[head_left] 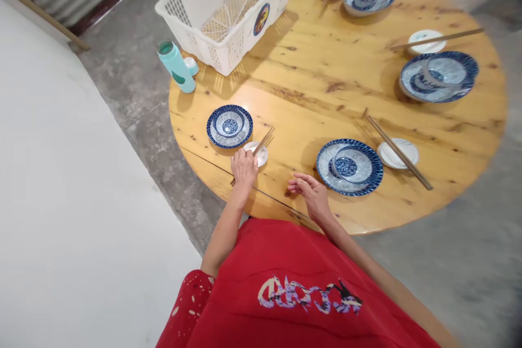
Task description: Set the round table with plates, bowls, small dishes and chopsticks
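Note:
My left hand (243, 167) is closed over a pair of chopsticks (264, 140) lying slantwise across a small white saucer (261, 156). The fingers hide the middle of the chopsticks and part of the saucer. Just beyond it sits a blue-and-white plate (210, 131) with a matching bowl (230, 122) on it. My right hand (312, 194) hovers over the table's near edge, fingers loosely bent and apart, with nothing seen in them. Nearest to it is another patterned plate (322, 166) with a bowl (346, 166) on it.
Chopsticks (399, 152) rest across a white saucer (402, 160) at right. Further plate-and-bowl settings (440, 73) stand along the round wooden table (293, 92). A white plastic basket (222, 51) and an uncapped turquoise bottle (177, 68) occupy the far left side.

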`<state>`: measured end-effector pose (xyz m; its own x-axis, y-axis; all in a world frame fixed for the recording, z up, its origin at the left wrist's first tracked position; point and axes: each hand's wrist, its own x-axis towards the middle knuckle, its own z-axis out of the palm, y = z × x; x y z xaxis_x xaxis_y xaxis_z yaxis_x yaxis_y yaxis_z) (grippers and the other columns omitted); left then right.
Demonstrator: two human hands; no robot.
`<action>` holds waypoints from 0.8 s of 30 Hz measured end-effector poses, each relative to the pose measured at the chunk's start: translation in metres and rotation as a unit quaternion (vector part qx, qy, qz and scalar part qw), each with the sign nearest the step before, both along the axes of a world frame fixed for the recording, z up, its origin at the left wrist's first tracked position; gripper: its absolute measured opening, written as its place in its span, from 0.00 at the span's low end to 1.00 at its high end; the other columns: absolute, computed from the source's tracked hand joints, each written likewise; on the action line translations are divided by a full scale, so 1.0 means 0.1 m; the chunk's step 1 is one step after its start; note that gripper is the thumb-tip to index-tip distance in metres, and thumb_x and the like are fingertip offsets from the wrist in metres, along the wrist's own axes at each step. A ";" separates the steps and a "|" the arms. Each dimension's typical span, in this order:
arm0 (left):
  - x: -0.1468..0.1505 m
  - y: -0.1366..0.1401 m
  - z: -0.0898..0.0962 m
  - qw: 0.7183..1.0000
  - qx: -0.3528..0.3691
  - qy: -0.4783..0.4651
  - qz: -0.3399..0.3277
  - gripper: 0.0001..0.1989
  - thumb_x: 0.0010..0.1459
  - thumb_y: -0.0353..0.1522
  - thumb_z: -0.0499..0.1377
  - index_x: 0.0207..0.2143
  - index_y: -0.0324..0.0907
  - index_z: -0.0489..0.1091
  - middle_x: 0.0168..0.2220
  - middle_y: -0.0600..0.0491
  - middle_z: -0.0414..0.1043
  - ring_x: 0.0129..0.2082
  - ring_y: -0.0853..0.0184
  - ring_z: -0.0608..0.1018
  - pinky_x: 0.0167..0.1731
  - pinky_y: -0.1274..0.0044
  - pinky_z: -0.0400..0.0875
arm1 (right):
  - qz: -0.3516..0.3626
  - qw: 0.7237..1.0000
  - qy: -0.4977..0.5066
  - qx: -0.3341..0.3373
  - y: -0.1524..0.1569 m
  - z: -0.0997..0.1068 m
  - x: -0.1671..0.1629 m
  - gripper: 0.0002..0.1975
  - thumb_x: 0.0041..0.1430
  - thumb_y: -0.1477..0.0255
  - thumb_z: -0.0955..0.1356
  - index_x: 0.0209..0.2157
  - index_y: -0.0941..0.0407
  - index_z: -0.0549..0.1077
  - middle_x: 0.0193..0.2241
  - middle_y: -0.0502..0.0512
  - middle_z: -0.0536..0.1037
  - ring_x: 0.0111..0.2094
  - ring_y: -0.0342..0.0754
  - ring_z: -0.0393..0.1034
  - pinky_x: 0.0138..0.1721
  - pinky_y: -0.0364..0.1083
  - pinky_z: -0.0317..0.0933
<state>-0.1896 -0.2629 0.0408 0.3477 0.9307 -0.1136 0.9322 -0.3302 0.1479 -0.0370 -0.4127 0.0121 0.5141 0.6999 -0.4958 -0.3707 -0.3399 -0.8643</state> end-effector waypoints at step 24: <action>-0.23 -0.15 -0.02 0.988 0.106 -0.112 -0.005 0.12 0.70 0.34 0.55 0.50 0.39 0.74 0.44 0.42 0.75 0.47 0.57 0.76 0.49 0.68 0.66 | 0.027 0.999 0.000 -0.017 -0.12 -0.04 -0.03 0.27 0.43 0.52 0.77 0.38 0.57 0.76 0.30 0.56 0.81 0.28 0.47 0.76 0.31 0.44 0.70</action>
<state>-0.2124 -0.2784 0.0384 0.3520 0.9215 0.1644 0.8804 -0.3855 0.2761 -0.0397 -0.4252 0.0081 0.4760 0.7092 -0.5201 -0.3516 -0.3886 -0.8517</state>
